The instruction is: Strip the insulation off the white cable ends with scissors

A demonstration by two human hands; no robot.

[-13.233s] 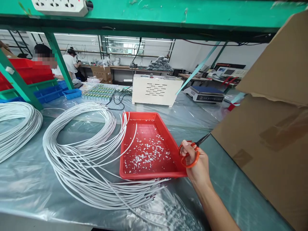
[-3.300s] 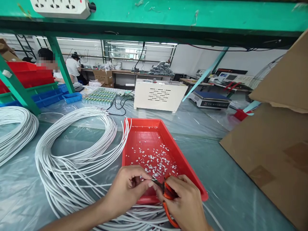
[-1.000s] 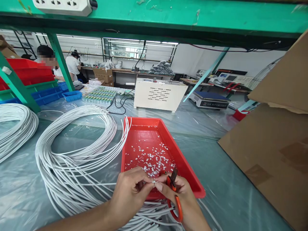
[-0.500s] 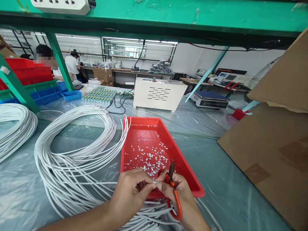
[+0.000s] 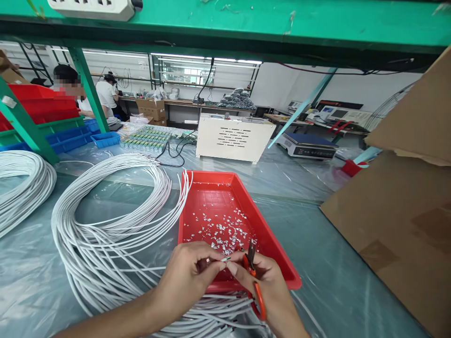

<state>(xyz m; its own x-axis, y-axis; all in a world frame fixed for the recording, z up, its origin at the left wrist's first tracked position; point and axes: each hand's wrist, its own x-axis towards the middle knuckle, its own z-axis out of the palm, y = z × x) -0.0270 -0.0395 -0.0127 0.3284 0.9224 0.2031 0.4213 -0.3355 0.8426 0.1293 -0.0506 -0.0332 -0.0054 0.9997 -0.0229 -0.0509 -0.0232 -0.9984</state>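
Observation:
Between thumb and forefinger, my left hand (image 5: 185, 272) pinches a white cable near its end (image 5: 226, 258), over the near part of a red tray (image 5: 269, 234). My right hand (image 5: 273, 284) keeps orange-handled scissors (image 5: 260, 300) hooked in its palm, their dark blades pointing up and away. Its thumb and forefinger meet at the same cable end, close to the left fingertips. Small silvery scraps (image 5: 225, 230) lie scattered on the tray's floor. Below both hands run more white cables (image 5: 211, 312) with dark tips.
A large coil of white cable (image 5: 73, 225) lies left of the tray, with another coil (image 5: 31, 197) beyond it. Behind the tray stands a cream metal box (image 5: 234, 138). A cardboard box (image 5: 384, 234) rises at right; a green shelf (image 5: 225, 23) spans overhead. Two people sit farther back.
Both hands have risen slightly, and the left fingertips have shifted a little left. More of the cable end now shows between the fingertips. The scissors remain in my right hand.

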